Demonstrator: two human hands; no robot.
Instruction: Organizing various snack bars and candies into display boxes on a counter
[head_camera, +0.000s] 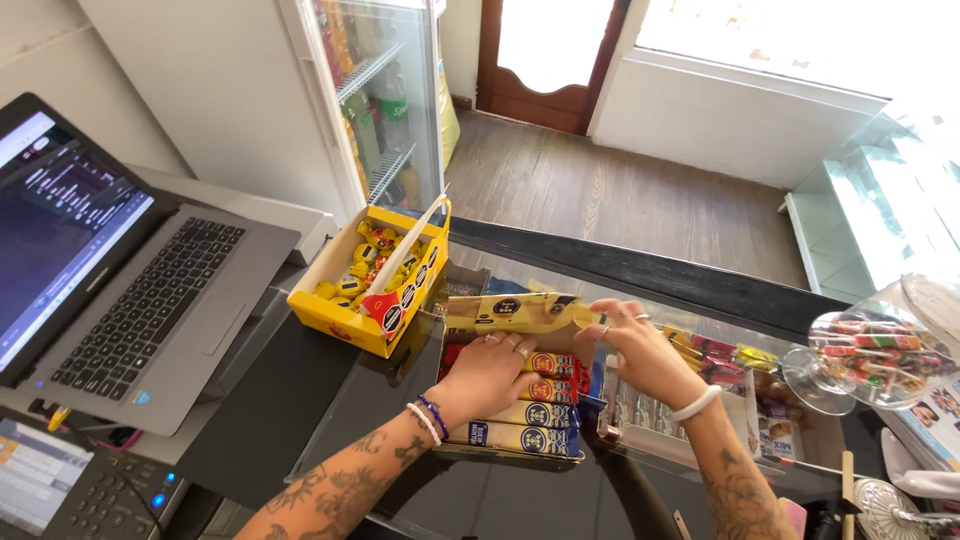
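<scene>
My left hand (490, 372) rests palm down on a row of yellow wrapped snack bars (530, 412) lying in an open display box on the glass counter (330, 420). My right hand (640, 350) grips the end of the box's raised yellow lid flap (505, 312), fingers curled over its right edge. Red wrappers show under the flap. Both wrists wear bracelets and both forearms are tattooed.
A yellow carton of small yellow candies (372, 275) stands left of the box. An open laptop (110, 270) sits at far left, a drinks fridge (385, 100) behind. A glass jar of striped candy sticks (880, 350) lies at right. More sweets show under the glass.
</scene>
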